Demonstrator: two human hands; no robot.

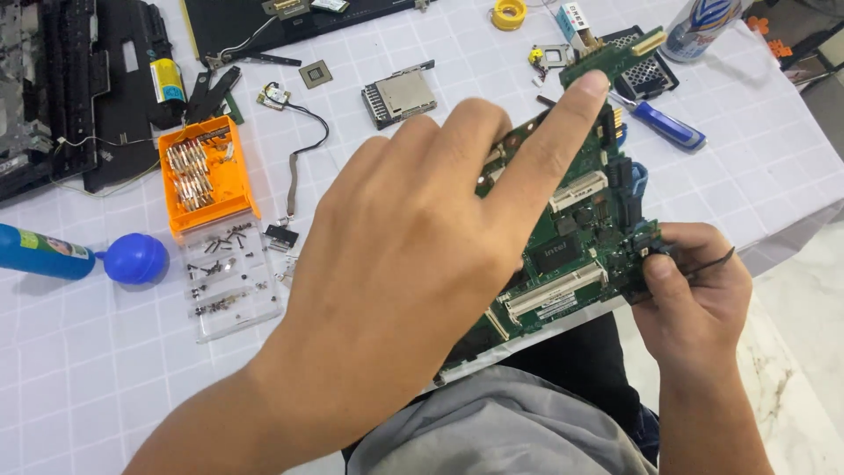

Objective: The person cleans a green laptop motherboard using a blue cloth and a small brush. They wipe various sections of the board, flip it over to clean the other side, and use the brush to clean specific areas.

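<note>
Motherboard (571, 237), green, is pinched at its near right edge by the right hand (694, 290); its long axis runs diagonally away beneath the left hand (413, 255), index extended, ungrasping, over white gridded table (88, 352).

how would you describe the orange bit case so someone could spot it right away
Look at the white gridded table, left of the green circuit board that the right hand grips. The orange bit case lies there above a clear tray of screws; it is the only orange box holding rows of metal bits.
</note>
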